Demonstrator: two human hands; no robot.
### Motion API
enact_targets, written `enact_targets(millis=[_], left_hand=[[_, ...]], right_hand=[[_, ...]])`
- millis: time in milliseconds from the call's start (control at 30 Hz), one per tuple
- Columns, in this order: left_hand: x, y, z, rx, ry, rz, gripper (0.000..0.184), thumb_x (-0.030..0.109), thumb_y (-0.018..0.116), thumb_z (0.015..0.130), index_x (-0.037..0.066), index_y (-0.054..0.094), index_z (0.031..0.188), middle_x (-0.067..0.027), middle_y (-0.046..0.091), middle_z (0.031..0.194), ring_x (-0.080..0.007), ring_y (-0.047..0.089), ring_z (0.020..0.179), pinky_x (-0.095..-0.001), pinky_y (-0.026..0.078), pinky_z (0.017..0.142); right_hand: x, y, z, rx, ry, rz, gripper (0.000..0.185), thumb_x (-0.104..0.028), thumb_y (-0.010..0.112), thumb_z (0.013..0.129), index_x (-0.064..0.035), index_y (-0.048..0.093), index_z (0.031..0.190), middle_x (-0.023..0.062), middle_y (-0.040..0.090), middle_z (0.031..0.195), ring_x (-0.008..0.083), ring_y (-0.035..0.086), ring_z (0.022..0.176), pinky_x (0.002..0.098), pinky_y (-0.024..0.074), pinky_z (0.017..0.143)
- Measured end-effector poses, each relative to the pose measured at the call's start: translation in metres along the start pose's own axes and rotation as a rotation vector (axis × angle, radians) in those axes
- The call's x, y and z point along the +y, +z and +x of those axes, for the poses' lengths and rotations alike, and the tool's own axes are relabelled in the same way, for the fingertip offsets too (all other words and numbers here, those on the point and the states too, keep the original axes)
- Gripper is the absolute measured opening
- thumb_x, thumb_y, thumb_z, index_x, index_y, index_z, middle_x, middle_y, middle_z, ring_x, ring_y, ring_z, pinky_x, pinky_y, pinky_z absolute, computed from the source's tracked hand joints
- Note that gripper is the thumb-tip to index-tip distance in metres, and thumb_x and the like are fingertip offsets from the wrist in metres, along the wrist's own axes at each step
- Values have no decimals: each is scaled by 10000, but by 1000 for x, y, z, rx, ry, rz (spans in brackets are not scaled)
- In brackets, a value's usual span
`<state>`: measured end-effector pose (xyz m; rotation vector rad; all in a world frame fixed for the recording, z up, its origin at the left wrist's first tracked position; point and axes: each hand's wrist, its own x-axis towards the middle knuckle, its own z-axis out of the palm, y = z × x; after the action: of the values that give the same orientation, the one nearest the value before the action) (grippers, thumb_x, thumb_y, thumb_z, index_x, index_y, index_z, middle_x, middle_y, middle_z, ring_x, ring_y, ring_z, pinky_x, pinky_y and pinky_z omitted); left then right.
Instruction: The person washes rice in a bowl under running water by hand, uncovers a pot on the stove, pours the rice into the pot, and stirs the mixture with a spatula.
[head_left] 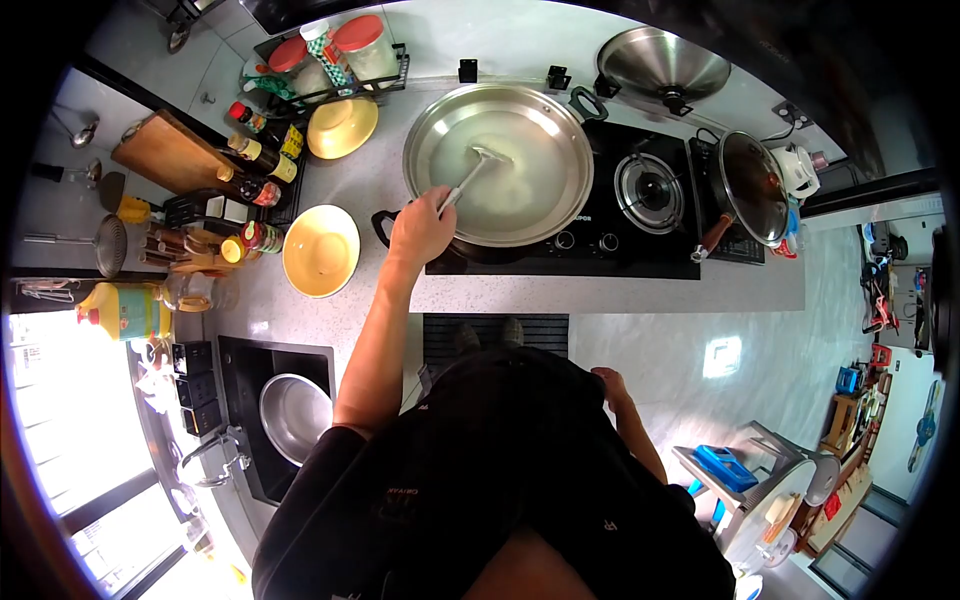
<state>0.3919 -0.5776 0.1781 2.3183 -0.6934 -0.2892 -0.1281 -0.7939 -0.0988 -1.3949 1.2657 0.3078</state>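
Note:
My left hand is wrapped round the handle of a metal spatula. The spatula's head dips into cloudy, pale liquid in a wide steel pan. That pan sits over the left side of the black gas stove. Beside my body, away from the counter, my right hand hangs low. Its fingers are mostly hidden, so I cannot make out whether they are closed.
Two yellow bowls stand left of the pan, near sauce bottles and a wooden cutting board. A lidded pan is at the right. A steel basin lies in the sink.

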Motion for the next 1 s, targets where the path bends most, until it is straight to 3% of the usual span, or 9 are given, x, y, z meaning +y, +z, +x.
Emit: enact_targets(millis=[67, 400, 500, 800, 900, 1000], left_hand=[[-3, 4, 4, -27, -37, 3, 348, 269, 603, 960, 116, 689, 1260, -214, 737, 1100, -418, 698, 1030, -479, 556, 893], [13, 11, 17, 98, 38, -36, 324, 243, 599, 949, 90, 704, 1214, -252, 733, 1028, -449, 697, 982, -510, 554, 895], [11, 19, 30, 81, 4, -19, 347, 254, 602, 943, 92, 705, 1232, -260, 733, 1020, -444, 701, 987, -503, 556, 904], [14, 40, 30, 99, -57, -14, 368, 268, 601, 947, 89, 688, 1256, -262, 730, 1040, -447, 701, 998, -502, 553, 908], [13, 43, 25, 78, -79, 6, 371, 284, 595, 962, 93, 667, 1272, -258, 723, 1084, -455, 690, 1025, -501, 544, 910], [13, 46, 17, 85, -66, 8, 366, 264, 580, 965, 91, 650, 1279, -261, 720, 1089, -466, 684, 1024, -514, 542, 912]], right_hand=[[-2, -1, -2, 1, 3, 22, 335, -259, 645, 1013, -24, 720, 1240, 136, 757, 1118, 233, 713, 996, 369, 578, 832], [4, -11, -4, 7, 55, 59, 343, -277, 654, 1004, -31, 727, 1232, 137, 759, 1119, 235, 720, 984, 371, 587, 795], [13, -14, 4, -31, -6, -4, 348, -234, 654, 998, -9, 706, 1258, 112, 742, 1146, 213, 686, 1040, 347, 550, 909], [-9, -21, -16, -22, 81, 33, 333, -224, 639, 1006, -6, 711, 1247, 108, 740, 1162, 208, 688, 1035, 339, 553, 893], [-6, -25, -12, -17, 70, -33, 330, -224, 631, 1004, -15, 715, 1246, 106, 742, 1142, 202, 689, 1018, 348, 561, 866], [5, -29, 0, -4, -71, -83, 311, -233, 626, 979, -52, 737, 1207, 134, 751, 1064, 195, 716, 880, 328, 581, 673]])
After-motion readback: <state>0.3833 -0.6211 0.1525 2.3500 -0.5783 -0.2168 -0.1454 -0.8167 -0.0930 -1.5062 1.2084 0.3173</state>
